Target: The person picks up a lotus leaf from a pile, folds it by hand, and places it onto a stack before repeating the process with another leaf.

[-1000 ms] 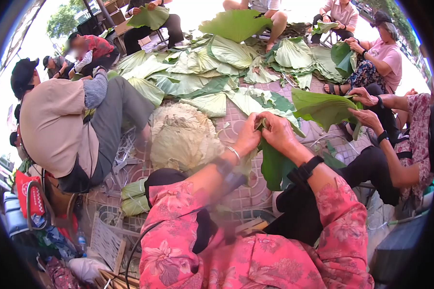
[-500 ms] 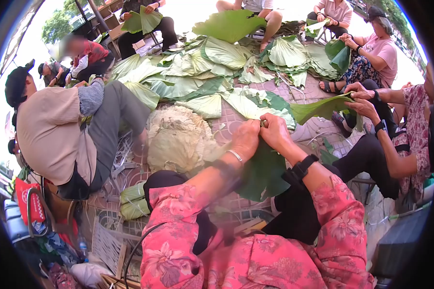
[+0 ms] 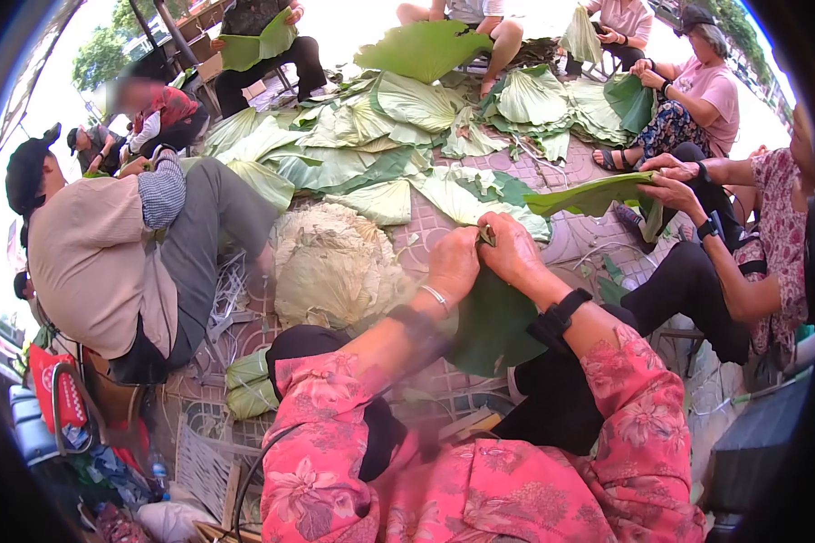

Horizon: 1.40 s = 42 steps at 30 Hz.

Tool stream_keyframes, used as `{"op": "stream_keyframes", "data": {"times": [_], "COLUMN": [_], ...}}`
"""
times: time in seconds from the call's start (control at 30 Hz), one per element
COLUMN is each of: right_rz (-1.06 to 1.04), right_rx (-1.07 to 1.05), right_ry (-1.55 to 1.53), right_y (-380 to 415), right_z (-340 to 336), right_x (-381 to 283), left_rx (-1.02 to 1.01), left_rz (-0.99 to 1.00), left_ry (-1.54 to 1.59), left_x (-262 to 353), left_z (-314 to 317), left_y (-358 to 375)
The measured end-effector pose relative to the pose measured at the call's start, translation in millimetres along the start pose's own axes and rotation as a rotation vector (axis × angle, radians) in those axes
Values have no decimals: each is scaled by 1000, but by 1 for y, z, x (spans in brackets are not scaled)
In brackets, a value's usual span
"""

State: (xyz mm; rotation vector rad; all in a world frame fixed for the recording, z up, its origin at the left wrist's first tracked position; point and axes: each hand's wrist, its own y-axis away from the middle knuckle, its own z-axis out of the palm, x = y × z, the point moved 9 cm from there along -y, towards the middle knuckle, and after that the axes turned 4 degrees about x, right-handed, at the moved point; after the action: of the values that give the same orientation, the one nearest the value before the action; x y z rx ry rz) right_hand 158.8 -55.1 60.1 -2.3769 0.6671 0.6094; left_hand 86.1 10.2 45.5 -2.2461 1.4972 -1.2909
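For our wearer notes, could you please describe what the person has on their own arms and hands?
Both arms wear loose pink sleeves with a flower print, pushed up toward the elbows. The left hand is bare, with a thin silver bangle at the wrist and a dark band below it on the forearm. The right hand is bare too, with a black strap like a watch band round the wrist.

Green leaf (image 3: 493,330) — pink floral sleeves (image 3: 634,389)

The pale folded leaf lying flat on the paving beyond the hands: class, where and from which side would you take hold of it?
Grip the pale folded leaf by its near, free edge, coming from the person's side. It lies flat, so fingers probably must slide under; its far edge seems tucked under the leaf pile.
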Motion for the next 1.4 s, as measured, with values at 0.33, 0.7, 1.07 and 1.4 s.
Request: {"op": "stream_keyframes", "data": {"times": [0.33,0.7,1.07,1.4], "right_rz": [89,109,68,-199], "right_rx": [-276,-546,-464,-485], "right_ry": [38,-23,236,372], "right_y": [-4,-6,7,13], "right_z": [30,68,59,56], "right_x": [32,50,38,22], "left_rx": [-380,-571,-393,-441], "left_rz": [-109,-103,118,95], "left_ry": [-163,-197,-401,-320], "left_x": [-13,-52,-19,-14], "left_z": [18,46,43,41], "left_y": [-11,-5,5,15]}}
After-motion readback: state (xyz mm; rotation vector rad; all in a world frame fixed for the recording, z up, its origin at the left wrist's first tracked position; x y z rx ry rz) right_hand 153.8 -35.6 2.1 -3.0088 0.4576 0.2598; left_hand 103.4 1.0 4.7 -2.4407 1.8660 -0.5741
